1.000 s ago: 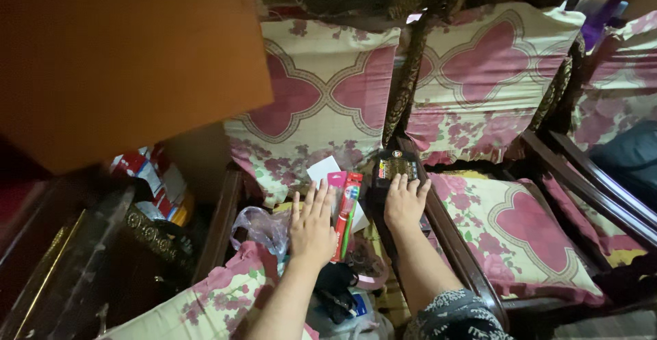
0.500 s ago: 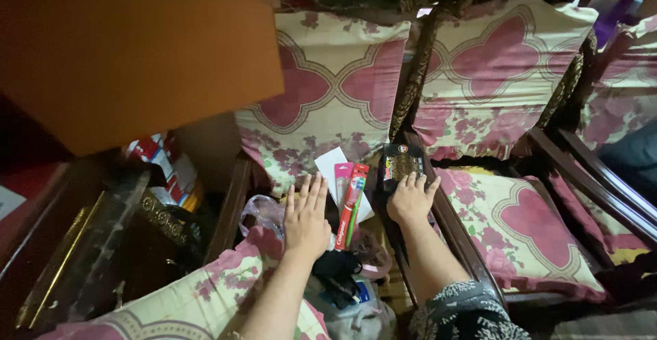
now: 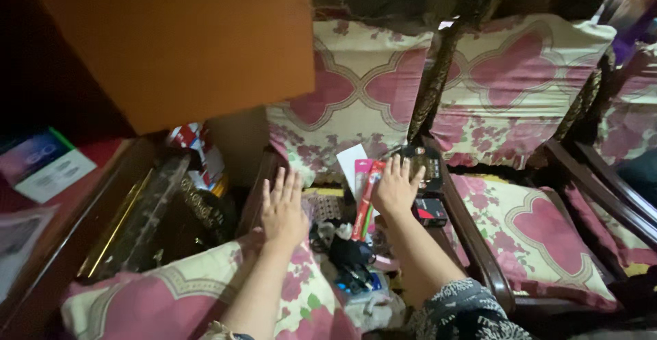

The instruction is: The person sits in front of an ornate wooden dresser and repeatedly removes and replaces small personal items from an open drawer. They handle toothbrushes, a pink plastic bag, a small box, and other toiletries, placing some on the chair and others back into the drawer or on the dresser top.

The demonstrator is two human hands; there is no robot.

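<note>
Left hand (image 3: 282, 206): flat, palm down, fingers (image 3: 287, 181) spread and released, grasping nothing; it rests at the near edge of the seat, above the floral cushion (image 3: 205, 295) in the foreground.
Right hand (image 3: 394, 188): palm down, fingers (image 3: 398, 169) loosely spread, pressed on the dark packet (image 3: 426, 163) and partly over the toothbrush pack (image 3: 366, 193); not clenched round either.
Toothbrush pack: long, narrow red card with a clear blister, lying on the seat between the two hands, its upper end under the right hand.
Dark packet: glossy, flat, black with small yellow print, lying against the armrest (image 3: 465, 224) at the back of the seat.
White card (image 3: 350, 159): plain paper rectangle, tucked behind the toothbrush pack.
Small box (image 3: 431, 211): black with a red mark, just beside the right wrist.
Seat clutter: dark cloth bundle (image 3: 345, 252) and crumpled plastic near the forearms.
Chairs: carved dark wood frames, padded cushions in cream with pink quatrefoils and roses.
Orange panel (image 3: 185, 39): smooth, flat, filling the upper left.
Change: the left hand has slid left, away from the toothbrush pack it lay beside; the right hand has moved left onto the pack's top end; the view has swung left, showing a leaflet (image 3: 44, 165) on a red surface.
</note>
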